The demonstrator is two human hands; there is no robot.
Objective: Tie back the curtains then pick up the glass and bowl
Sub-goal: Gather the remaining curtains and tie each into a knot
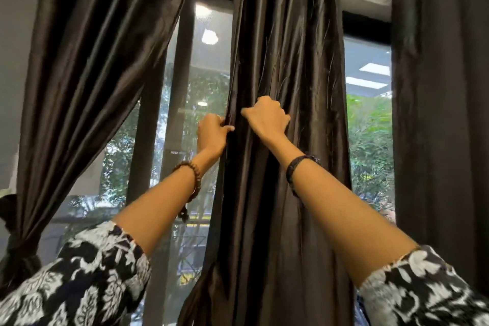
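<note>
Your left hand [211, 131] and right hand [268, 119] had fingers clenched on the middle dark-brown satin curtain panel [285, 61], hanging before the window. Soft, slippery fabric; bunch it lower down, mid-height. Left-side panel [87, 66] looked tied.

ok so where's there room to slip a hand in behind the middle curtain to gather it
Open gaps flank the middle curtain: one on its left toward the tied left curtain, one on its right before the far-right curtain. It is crowded at the left edge, where the left hand and right hand both grip folds.
</note>
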